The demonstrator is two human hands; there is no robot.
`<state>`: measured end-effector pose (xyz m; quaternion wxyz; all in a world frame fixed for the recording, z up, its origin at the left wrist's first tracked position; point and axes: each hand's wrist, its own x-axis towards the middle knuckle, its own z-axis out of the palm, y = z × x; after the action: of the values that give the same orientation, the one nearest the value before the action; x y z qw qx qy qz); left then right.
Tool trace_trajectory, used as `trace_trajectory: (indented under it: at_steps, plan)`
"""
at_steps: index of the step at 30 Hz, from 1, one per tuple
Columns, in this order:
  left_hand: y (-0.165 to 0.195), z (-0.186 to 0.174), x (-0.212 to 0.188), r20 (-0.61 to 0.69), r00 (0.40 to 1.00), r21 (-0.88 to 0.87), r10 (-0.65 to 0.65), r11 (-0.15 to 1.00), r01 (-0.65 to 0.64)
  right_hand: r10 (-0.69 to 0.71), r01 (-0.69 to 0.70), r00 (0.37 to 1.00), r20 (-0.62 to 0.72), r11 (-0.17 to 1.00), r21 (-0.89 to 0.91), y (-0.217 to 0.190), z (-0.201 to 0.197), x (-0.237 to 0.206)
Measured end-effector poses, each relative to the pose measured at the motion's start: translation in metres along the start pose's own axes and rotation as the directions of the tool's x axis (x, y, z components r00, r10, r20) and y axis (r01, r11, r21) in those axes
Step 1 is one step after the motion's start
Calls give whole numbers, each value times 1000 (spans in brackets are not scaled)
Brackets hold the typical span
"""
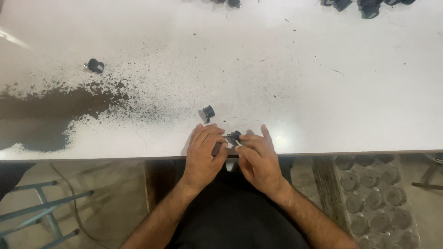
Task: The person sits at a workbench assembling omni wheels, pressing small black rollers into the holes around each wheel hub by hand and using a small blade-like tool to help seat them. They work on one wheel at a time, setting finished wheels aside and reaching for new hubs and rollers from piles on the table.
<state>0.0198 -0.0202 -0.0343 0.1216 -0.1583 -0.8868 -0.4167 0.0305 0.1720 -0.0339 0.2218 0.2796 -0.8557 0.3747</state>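
My left hand (203,154) and my right hand (258,159) meet at the near edge of a white table (323,92). Together they grip a small dark part (234,136), a black bobbin-like piece with a grey end, pinched between the fingertips of both hands. My left hand also covers a dark grey piece (216,148) under its fingers. A second small black spool (208,112) lies on the table just beyond my left fingers, apart from them.
Another black spool (95,66) lies far left beside a large patch of worn dark tabletop (41,120). Several black parts (369,7) sit along the far edge. A blue metal stool frame (46,212) stands at lower left; a tray of round cells (383,207) lies at lower right.
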Motion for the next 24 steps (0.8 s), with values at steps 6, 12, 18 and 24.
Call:
trace_trajectory:
  at_steps: [6, 12, 18, 24]
  plan:
    - [1, -3, 12, -6, 995, 126, 99, 987, -97, 152, -152, 988, -13, 972, -178, 5, -14, 6]
    - [8, 2, 28, 23, 997, 47, 68, 996, -69, 166, -147, 985, 57, 958, -247, 9, -3, 13]
    - [3, -3, 23, 2, 995, 22, 101, 995, -101, 168, -162, 986, 13, 964, -209, 17, -1, 5]
    - [4, 3, 15, -29, 970, 207, 240, 951, -229, 165, -158, 986, 24, 971, -180, 22, -1, 3]
